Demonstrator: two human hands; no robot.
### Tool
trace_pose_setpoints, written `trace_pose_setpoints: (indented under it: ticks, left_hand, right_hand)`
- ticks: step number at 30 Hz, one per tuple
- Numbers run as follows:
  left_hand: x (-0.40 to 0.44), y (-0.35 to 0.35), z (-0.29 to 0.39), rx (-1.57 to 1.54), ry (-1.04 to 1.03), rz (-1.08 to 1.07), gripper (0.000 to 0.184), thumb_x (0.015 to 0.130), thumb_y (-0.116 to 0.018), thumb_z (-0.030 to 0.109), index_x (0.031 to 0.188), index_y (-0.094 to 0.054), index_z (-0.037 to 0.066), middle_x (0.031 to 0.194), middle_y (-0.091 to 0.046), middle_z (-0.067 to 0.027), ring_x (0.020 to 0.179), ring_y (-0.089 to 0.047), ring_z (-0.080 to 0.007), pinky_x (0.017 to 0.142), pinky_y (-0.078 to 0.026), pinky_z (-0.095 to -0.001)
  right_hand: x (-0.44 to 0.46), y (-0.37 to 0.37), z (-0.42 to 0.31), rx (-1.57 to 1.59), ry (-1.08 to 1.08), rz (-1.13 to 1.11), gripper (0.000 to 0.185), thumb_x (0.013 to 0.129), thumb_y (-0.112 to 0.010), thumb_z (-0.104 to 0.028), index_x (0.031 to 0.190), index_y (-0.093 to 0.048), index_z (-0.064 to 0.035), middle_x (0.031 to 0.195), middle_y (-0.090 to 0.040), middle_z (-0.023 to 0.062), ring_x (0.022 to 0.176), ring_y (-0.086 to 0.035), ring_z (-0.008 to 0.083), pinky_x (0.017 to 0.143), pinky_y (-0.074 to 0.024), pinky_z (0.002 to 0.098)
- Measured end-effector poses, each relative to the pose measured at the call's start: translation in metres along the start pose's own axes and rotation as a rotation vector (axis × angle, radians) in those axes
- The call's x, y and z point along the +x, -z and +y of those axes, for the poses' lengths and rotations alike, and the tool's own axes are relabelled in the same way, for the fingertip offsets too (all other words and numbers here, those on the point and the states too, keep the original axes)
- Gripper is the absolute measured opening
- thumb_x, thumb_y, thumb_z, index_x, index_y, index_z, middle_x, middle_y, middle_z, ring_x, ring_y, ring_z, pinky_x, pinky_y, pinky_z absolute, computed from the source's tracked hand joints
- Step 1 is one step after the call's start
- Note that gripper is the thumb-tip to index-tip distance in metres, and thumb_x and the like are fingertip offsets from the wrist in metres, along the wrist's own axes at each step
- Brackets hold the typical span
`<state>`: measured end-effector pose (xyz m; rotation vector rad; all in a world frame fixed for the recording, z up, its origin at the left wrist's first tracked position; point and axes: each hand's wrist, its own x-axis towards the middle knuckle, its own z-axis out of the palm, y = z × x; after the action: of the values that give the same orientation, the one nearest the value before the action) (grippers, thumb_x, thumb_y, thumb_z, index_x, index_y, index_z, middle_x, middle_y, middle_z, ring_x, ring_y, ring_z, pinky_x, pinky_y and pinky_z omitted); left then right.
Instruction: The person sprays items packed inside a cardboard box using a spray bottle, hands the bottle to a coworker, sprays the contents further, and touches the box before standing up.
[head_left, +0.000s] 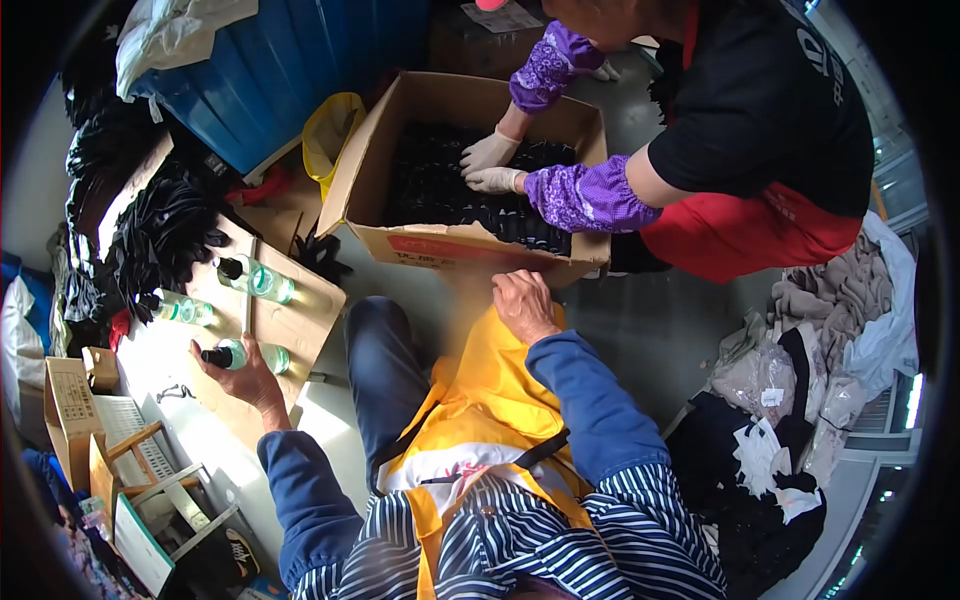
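Three bottles [188, 311]: green-tinted and see-through, topped with black caps and set near one another on a cardboard sheet [315, 303]; whether they are stood or laid cannot be told.
Held bottle [272, 357]: found at the left, nearest the person's body of the three, with its cap turned toward the left edge of the view.
Left hand [245, 383]: wrapped around the held bottle, close by its cap.
Right hand [524, 306]: bent at the fingers and placed at the top of the yellow apron [495, 375], just beside the carton's near wall; whether anything is gripped cannot be told.
Carton [352, 175]: opened at the top and packed with black items [430, 205].
Co-worker [775, 110]: dressed in a black top and purple oversleeves [590, 195]; both gloved hands [490, 153] are laid on the black items.
Black heap [165, 230]: piled beside the bottles.
Blue bin [270, 85]: seen behind, with a yellow container [318, 150] between it and the carton.
Right side: grey cloth [835, 290] and plastic-wrapped bundles [762, 372] are heaped near black cloth [715, 450].
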<state>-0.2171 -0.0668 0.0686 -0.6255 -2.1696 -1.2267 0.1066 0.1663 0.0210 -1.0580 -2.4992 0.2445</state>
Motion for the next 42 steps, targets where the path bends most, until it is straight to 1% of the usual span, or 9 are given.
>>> trace_pose_setpoints:
  ticks: [10, 14, 16, 22, 25, 30, 33, 37, 42]
  left_hand:
    - [0.001, 0.001, 0.004, 0.010, -0.022, 0.008, 0.073, 0.075, -0.075, 0.012, 0.135, -0.034, 0.005, 0.126, -0.048, -0.0155, 0.111, -0.050, -0.0253, 0.097, -0.037, -0.0322]
    - [0.002, 0.000, 0.003, 0.012, -0.026, 0.015, 0.073, 0.075, -0.075, 0.012, 0.135, -0.034, 0.005, 0.126, -0.049, -0.0154, 0.110, -0.051, -0.0253, 0.097, -0.038, -0.0323]
    - [0.001, 0.000, 0.000, 0.001, -0.013, 0.000, 0.074, 0.075, -0.075, 0.012, 0.135, -0.034, 0.005, 0.126, -0.049, -0.0153, 0.110, -0.051, -0.0253, 0.097, -0.038, -0.0324]
    - [0.002, 0.002, 0.001, 0.019, -0.036, -0.001, 0.077, 0.074, -0.076, 0.013, 0.137, -0.031, 0.005, 0.125, -0.049, -0.0159, 0.108, -0.052, -0.0258, 0.097, -0.039, -0.0320]
    - [0.002, 0.006, 0.012, -0.057, 0.025, -0.023, 0.083, 0.073, -0.077, 0.014, 0.139, -0.027, 0.005, 0.128, -0.045, -0.0170, 0.112, -0.049, -0.0257, 0.098, -0.038, -0.0317]
    - [0.002, 0.013, 0.014, -0.332, 0.204, -0.069, 0.087, 0.071, -0.077, 0.007, 0.141, -0.025, 0.009, 0.140, -0.033, -0.0143, 0.119, -0.045, -0.0260, 0.104, -0.032, -0.0324]
    - [0.000, 0.019, 0.017, -0.232, 0.239, -0.166, 0.088, 0.071, -0.077, 0.006, 0.141, -0.024, 0.007, 0.141, -0.030, -0.0150, 0.123, -0.041, -0.0252, 0.106, -0.029, -0.0320]
    - [-0.004, 0.010, 0.005, -0.318, 0.251, -0.120, 0.087, 0.072, -0.077, 0.007, 0.140, -0.024, 0.004, 0.139, -0.032, -0.0167, 0.126, -0.036, -0.0256, 0.106, -0.027, -0.0321]
    - [0.000, 0.002, -0.002, -0.290, 0.218, -0.123, 0.086, 0.072, -0.077, 0.006, 0.139, -0.024, 0.002, 0.139, -0.033, -0.0169, 0.126, -0.036, -0.0256, 0.107, -0.026, -0.0330]
  right_hand:
    - [-0.001, 0.002, -0.001, 0.029, 0.054, 0.002, 0.016, 0.075, -0.061, -0.007, 0.091, -0.063, -0.0052, 0.085, -0.065, 0.0109, 0.085, -0.060, 0.0267, 0.076, -0.0456, 0.0374]
    - [0.012, 0.033, -0.020, 0.320, 0.343, 0.078, 0.023, 0.076, -0.060, -0.003, 0.098, -0.062, -0.0042, 0.091, -0.064, 0.0120, 0.089, -0.061, 0.0281, 0.078, -0.0485, 0.0372]
    - [0.046, 0.058, -0.027, 0.229, 0.536, 0.333, 0.018, 0.076, -0.058, -0.003, 0.094, -0.059, -0.0070, 0.089, -0.063, 0.0088, 0.085, -0.061, 0.0276, 0.071, -0.0502, 0.0366]
    - [0.137, 0.097, 0.038, -0.016, -0.230, -0.077, 0.054, 0.076, -0.064, -0.017, 0.122, -0.044, -0.0006, 0.105, -0.060, 0.0214, 0.095, -0.059, 0.0374, 0.083, -0.0475, 0.0398]
    - [0.152, 0.108, 0.064, 0.123, -0.277, 0.249, 0.061, 0.075, -0.066, -0.022, 0.127, -0.041, -0.0040, 0.108, -0.059, 0.0215, 0.097, -0.059, 0.0364, 0.085, -0.0466, 0.0410]
    - [0.163, 0.126, 0.078, -0.083, -0.125, 0.182, 0.057, 0.076, -0.065, -0.019, 0.126, -0.044, -0.0047, 0.109, -0.059, 0.0204, 0.093, -0.061, 0.0338, 0.082, -0.0485, 0.0382]
    - [0.151, 0.141, 0.057, 0.220, -0.106, 0.178, 0.048, 0.077, -0.064, -0.012, 0.122, -0.049, -0.0039, 0.107, -0.060, 0.0176, 0.086, -0.063, 0.0306, 0.074, -0.0505, 0.0346]
    - [0.084, 0.099, 0.008, 0.251, 0.314, 0.260, 0.034, 0.078, -0.057, 0.003, 0.111, -0.055, -0.0054, 0.096, -0.061, 0.0133, 0.076, -0.062, 0.0265, 0.065, -0.0500, 0.0315]
    - [0.021, 0.032, 0.002, 0.222, 0.274, 0.112, 0.030, 0.075, -0.056, 0.000, 0.104, -0.056, -0.0067, 0.092, -0.060, 0.0125, 0.084, -0.059, 0.0313, 0.074, -0.0501, 0.0384]
